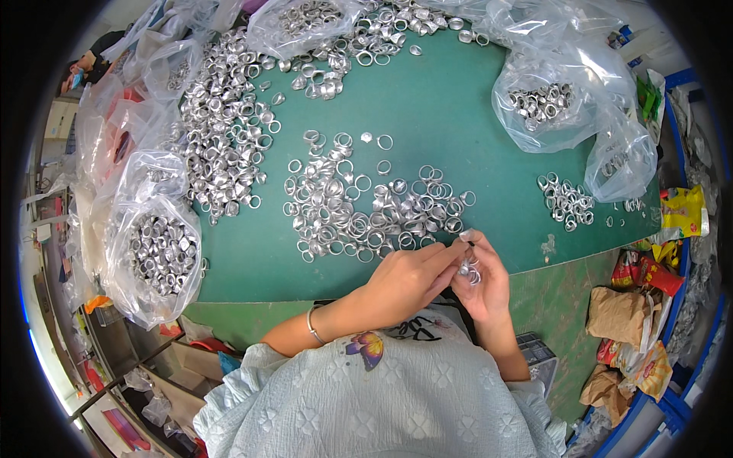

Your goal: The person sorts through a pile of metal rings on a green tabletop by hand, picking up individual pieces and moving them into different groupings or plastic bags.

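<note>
My two hands meet at the near edge of the green tabletop, right of the middle. Several silver metal rings (470, 273) lie in the curled fingers of my right hand (490, 288). Its thumb and forefinger come together at the top, touching the fingertips of my left hand (406, 276). The left fingers are closed in a pinch there; what they grip is too small and covered to make out. Just beyond the hands spreads a loose heap of silver rings (347, 217), some plain-looking bands, others with broad tops.
A longer ring pile (225, 130) runs along the left, beside a clear plastic bag (122, 259) of rings. Another ring-filled bag (527, 130) stands at the far right, near a small ring cluster (565, 200). Paper bags (622, 314) and snack packets fill the right side.
</note>
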`<state>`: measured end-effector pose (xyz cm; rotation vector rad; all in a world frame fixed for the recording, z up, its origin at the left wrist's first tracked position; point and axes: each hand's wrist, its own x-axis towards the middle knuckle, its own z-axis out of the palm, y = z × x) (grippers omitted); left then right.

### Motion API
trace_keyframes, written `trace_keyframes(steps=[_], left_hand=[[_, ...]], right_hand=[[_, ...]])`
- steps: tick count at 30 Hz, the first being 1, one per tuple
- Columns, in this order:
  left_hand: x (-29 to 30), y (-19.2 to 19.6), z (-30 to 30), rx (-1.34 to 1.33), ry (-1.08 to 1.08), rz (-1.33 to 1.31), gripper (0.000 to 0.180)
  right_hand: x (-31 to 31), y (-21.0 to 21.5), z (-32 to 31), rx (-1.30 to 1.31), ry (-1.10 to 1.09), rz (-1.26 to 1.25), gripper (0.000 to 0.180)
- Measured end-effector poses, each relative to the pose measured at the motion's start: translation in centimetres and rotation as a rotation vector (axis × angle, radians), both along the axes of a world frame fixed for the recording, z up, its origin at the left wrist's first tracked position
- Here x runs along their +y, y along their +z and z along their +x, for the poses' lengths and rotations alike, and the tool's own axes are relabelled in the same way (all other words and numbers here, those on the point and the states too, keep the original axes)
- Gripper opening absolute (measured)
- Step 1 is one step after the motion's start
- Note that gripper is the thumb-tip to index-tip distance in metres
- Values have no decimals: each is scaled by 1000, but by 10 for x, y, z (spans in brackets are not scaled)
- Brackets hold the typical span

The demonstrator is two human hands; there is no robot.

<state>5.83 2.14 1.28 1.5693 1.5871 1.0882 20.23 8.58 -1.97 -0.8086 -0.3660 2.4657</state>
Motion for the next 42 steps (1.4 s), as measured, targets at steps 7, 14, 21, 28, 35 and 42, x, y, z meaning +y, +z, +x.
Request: trace_keyframes(steps=[7, 14, 21, 28, 35, 42], left_hand=[[-1, -2, -16, -414, 86, -257, 21], [-3, -11, -15, -593, 46, -440, 19], [6, 34, -12, -662, -451, -202, 24], [18, 130, 59, -114, -1237, 341, 35], [10, 121, 49, -230, -1256, 367, 36], [7, 117, 37, -253, -1269, 345, 37]], right_hand=[[21, -17, 11, 312, -92, -252, 17], [34, -12, 11, 31, -90, 128, 14], [29, -12, -7, -938, 105, 1638, 23], [28, -16, -19, -903, -19, 1638, 11], [29, -7, -6, -741, -87, 1104, 10], [21, 5, -5, -714, -146, 1102, 10]])
